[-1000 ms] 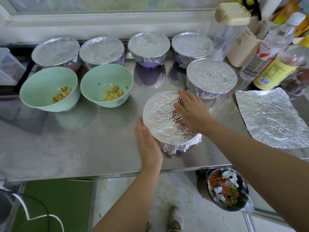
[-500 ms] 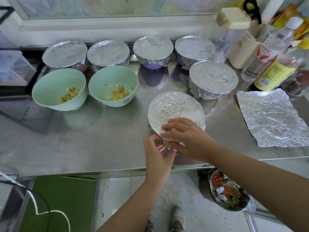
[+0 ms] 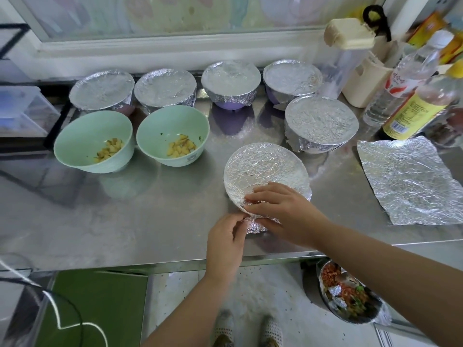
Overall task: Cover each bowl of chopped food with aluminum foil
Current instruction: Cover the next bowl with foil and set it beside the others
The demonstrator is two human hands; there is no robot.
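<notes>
Working bowl (image 3: 266, 169): sitting near the front edge of the steel counter (image 3: 125, 221), straight ahead of me. Crinkled foil is already hiding its mouth, and it looks to be tipping toward me, probably to bring the near rim within reach.
Left hand (image 3: 225, 244): fingers are curling inward, with thumb and fingertips pinching the loose foil skirt (image 3: 253, 225) below the near rim. I take this as gathering the slack so it folds under.
Right hand (image 3: 283, 211): fingers are lying across the near edge of the foil top while the thumb is hooking beneath. They are clamping the rim, I judge, to stop the bowl sliding as the other hand tucks.
Step in hand: I am reading this as crimping the last loose stretch of this cover.
Covered bowls (image 3: 230, 78): five are standing at the back, four in a row under the window ledge and one just in front at the right. That is keeping them clear of the working spot.
Open green bowls (image 3: 75, 136) (image 3: 160, 126): waiting side by side at the left, each showing chopped yellowish pieces and not yet wrapped.
Spare foil sheet (image 3: 411, 181): lying flat at the right, well apart from the working bowl and handy for the next cover.
Progress: two bowls are remaining, but I am seeing only one sheet.
Risk: pulling hard on the thin foil could tear it at the rim.
</notes>
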